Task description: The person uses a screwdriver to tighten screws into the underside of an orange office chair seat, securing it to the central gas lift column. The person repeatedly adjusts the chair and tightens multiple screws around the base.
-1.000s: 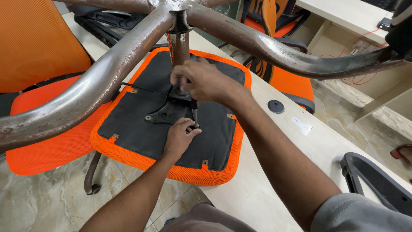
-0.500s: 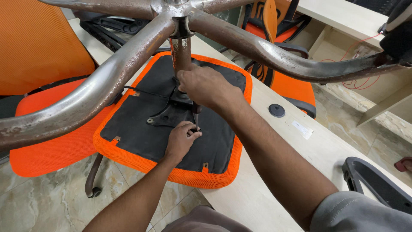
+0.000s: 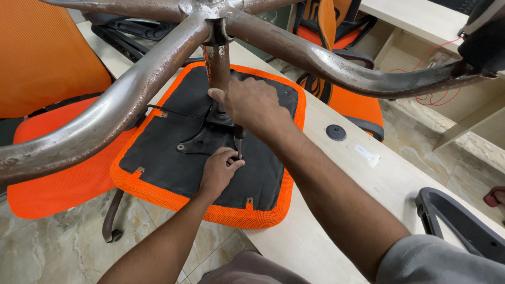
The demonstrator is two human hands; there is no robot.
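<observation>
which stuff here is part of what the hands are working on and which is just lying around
In use:
upturned orange mesh seat with black underside
black metal mechanism plate
rusty metal star base
left hand
right hand

Lying about:
black plastic armrest
orange chair behind
pale wooden table

Office furn. workshop, orange chairs [image 3: 47, 173], desk [image 3: 336, 173]

above seat: rusty metal chair base [image 3: 131, 100] spreads arms over the upturned seat [image 3: 173, 173], blocking entry from overhead
between arms: open gaps, both forearms pass there
seat centre: metal column [image 3: 216, 66] stands in the way
right of seat: bare table [image 3: 336, 184], open
</observation>
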